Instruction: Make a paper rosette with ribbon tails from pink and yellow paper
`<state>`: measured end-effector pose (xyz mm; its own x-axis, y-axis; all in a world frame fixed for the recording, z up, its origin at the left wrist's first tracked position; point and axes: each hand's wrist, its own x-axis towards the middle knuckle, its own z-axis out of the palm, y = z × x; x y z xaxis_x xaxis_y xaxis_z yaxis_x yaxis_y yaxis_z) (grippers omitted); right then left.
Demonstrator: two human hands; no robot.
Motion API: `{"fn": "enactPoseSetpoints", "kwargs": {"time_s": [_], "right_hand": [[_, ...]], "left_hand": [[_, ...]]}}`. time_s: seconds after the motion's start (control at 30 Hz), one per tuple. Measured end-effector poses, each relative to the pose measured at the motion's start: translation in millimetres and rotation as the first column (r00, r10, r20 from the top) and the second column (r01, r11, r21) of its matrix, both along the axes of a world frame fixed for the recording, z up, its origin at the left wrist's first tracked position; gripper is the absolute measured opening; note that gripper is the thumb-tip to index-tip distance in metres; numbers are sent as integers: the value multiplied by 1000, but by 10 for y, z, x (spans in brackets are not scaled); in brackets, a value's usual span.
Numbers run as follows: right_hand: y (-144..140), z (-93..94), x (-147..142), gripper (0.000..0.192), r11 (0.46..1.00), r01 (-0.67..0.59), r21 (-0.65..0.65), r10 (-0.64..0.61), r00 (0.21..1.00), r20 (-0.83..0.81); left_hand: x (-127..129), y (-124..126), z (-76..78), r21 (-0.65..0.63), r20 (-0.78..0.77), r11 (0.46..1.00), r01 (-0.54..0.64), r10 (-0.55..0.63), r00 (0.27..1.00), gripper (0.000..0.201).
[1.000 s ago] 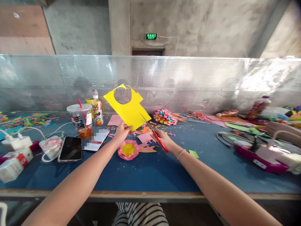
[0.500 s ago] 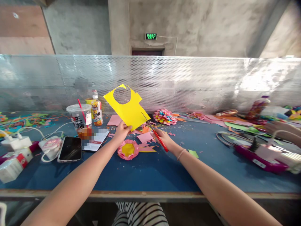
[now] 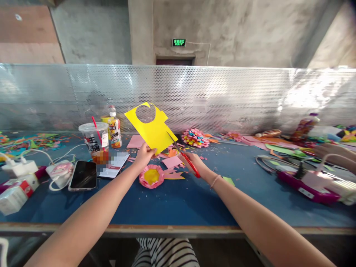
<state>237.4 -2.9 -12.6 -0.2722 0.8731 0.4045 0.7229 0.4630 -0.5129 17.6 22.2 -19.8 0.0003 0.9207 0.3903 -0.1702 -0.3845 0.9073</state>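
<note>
My left hand (image 3: 144, 155) pinches the lower corner of a yellow sheet of paper (image 3: 154, 134), held up above the table. A round hole is cut out near the sheet's upper left, and its right edge is notched. In my right hand (image 3: 196, 163) is a pair of scissors with red handles (image 3: 191, 164). Their blades lie at the sheet's right side; whether both straddle the paper I cannot tell. Below my hands rests a pink paper flower with a yellow centre (image 3: 151, 176), with pink paper offcuts (image 3: 174, 175) beside it.
To the left stand a plastic cup with a red straw (image 3: 94, 139), a drink bottle (image 3: 114, 129), a phone (image 3: 82, 176) and a tablet (image 3: 115, 165). A layered paper flower (image 3: 195, 138) lies behind. At right are a purple power strip (image 3: 308, 189) and another person's hand (image 3: 330, 152).
The yellow sheet has tipped slightly, its top edge a little lower. The scissors' handles have shifted slightly up and right with my right hand. My left hand stays put.
</note>
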Motion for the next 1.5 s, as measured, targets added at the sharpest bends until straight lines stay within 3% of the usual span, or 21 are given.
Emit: {"fn": "enactPoseSetpoints", "kwargs": {"time_s": [0.23, 0.47, 0.73, 0.9, 1.1, 1.3, 1.5], "right_hand": [[39, -12, 0, 44, 1000, 22, -16, -22, 1000, 11], [74, -117, 56, 41, 991, -113, -66, 103, 985, -139], [6, -37, 38, 43, 995, -62, -82, 55, 995, -88], [32, -46, 4, 43, 1000, 7, -3, -7, 1000, -7], [42, -64, -12, 42, 1000, 17, -26, -18, 999, -35], [-62, -7, -2, 42, 988, -100, -117, 78, 980, -182], [-65, -19, -1, 45, 980, -131, -151, 94, 969, -228]], "left_hand": [[-18, 32, -25, -13, 23, 1000, 0, 0, 1000, 39], [13, -47, 21, -83, -27, 994, 75, -77, 997, 41], [20, -57, 22, -72, -85, 991, 112, -118, 989, 40], [29, -76, 41, -80, -77, 991, 105, -112, 991, 38], [34, -96, 58, -98, -69, 991, 89, -96, 993, 40], [26, -83, 49, -94, -93, 989, 116, -125, 988, 37], [25, -89, 58, -86, -82, 988, 129, -136, 987, 38]]}}
